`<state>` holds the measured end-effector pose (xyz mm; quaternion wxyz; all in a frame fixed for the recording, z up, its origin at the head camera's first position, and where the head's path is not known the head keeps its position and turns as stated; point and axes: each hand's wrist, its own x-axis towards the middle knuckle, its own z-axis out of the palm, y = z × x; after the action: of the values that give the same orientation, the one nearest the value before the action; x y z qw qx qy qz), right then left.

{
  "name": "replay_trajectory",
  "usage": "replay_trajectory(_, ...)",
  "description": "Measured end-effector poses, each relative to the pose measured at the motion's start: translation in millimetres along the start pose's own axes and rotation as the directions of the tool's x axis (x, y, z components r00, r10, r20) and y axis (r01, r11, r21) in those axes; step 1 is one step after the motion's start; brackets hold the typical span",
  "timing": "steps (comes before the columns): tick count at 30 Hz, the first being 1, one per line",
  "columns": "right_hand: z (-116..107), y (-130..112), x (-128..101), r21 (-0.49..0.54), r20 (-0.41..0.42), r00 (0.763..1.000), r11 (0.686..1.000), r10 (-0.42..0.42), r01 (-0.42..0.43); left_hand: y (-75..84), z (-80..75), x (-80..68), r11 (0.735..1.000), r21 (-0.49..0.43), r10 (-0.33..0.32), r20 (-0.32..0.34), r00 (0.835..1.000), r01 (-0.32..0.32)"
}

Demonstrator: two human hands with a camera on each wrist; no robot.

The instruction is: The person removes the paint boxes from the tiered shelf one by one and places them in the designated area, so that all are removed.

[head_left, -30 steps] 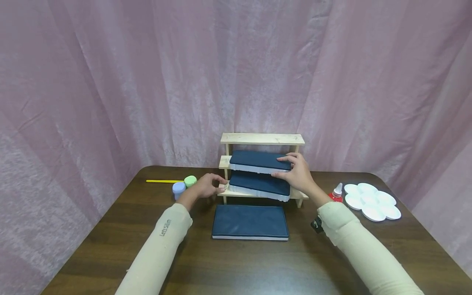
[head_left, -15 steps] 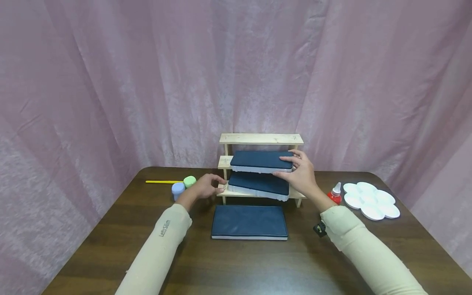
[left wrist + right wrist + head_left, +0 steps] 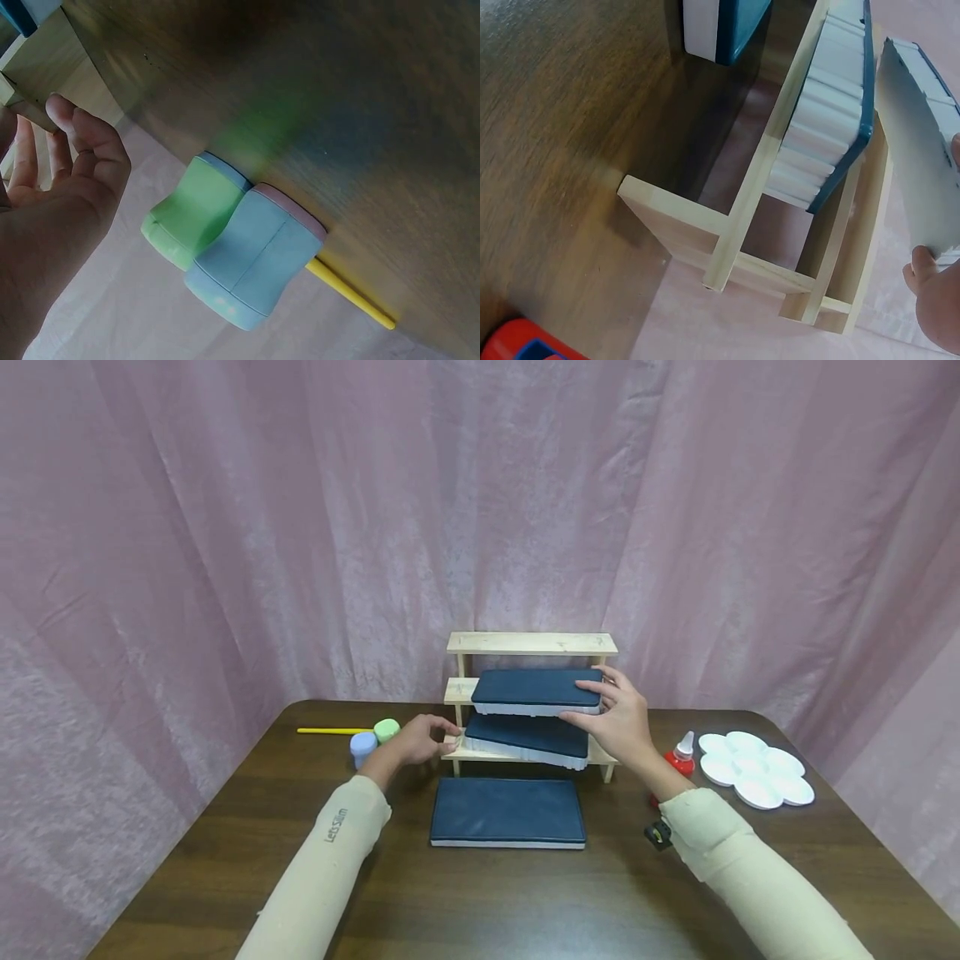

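Right hand point(image 3: 618, 718): reached forward from a cream sleeve, fingers curled over the right end of the upper blue case point(image 3: 536, 692), thumb underneath, pinching that end at the level of the middle step of the wooden rack point(image 3: 532, 644); case held roughly level, possibly just clear of the step, though hard to tell from the head view. Left hand point(image 3: 416, 741): stretched low over the table point(image 3: 225, 827), fingers loosely bent and close together, fingertips touching the left end of the rack's bottom step, holding nothing.

Counted: three blue cases, namely the held one, a second blue case point(image 3: 528, 739) lying tilted on the bottom step, and a third blue case point(image 3: 507, 812) flat on the table before the rack. Two small jars left of the rack, touching each other: a green jar point(image 3: 191, 217) and a pale blue jar point(image 3: 251, 259), with a yellow stick point(image 3: 349, 295) behind them. One red bottle point(image 3: 682, 753) and one white palette point(image 3: 753, 768) at the right, wells bare.
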<state>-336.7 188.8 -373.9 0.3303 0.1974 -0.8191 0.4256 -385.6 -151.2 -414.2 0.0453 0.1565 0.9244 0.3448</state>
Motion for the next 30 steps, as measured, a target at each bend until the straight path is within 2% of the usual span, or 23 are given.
replay_trajectory(10, -10, -8, -4, 0.023, -0.043, 0.999, 0.999, -0.023, 0.024, -0.2, -0.6, 1.0, 1.0, 0.004, 0.005, 0.002, 1.0, -0.005)
replay_trajectory(22, -29, -18, -14, 0.043, -0.035, 0.997, 0.996, -0.074, 0.075, 6.1, -3.7, -0.5, 0.999, 0.036, -0.022, 0.013, 1.0, 0.022)
replay_trajectory(30, -44, -62, -23, 0.042, -0.051, 0.992, 0.992, -0.118, 0.12, 6.0, -3.6, 1.5, 0.999, 0.036, -0.027, 0.02, 0.999, 0.026)
